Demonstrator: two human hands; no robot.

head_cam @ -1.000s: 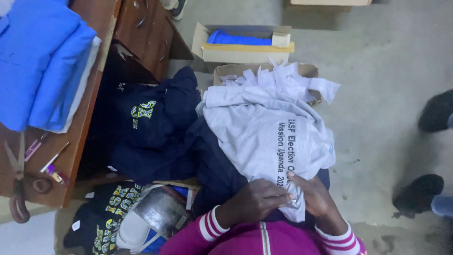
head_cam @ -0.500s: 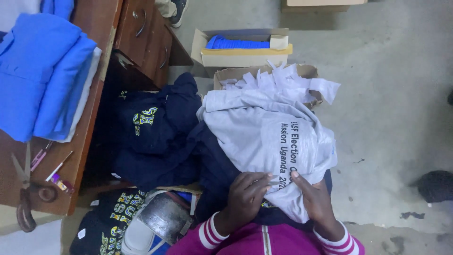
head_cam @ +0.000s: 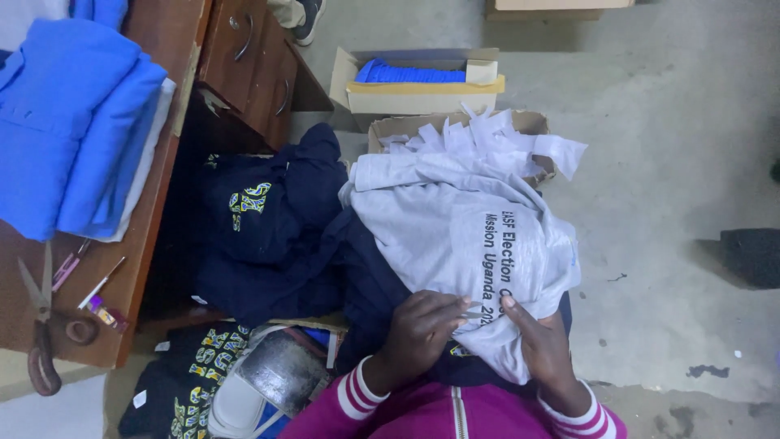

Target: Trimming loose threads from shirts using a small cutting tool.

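pinching the grey shirt, both hands have barely shifted.

Scissors on desk, apparently left of shirt

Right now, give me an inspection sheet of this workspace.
Surface: wooden desk at left; concrete floor.
Job's things: grey printed shirt on the lap, over dark navy garments.
Clutter: folded blue cloth, scissors, pens on the desk; two cardboard boxes, the nearer one full of white scraps.
Hands: left hand and right hand both on the shirt; fingers pinching something small, unclear what.
Cables: nothing seen.
Surroundings: someone's shoe at top.
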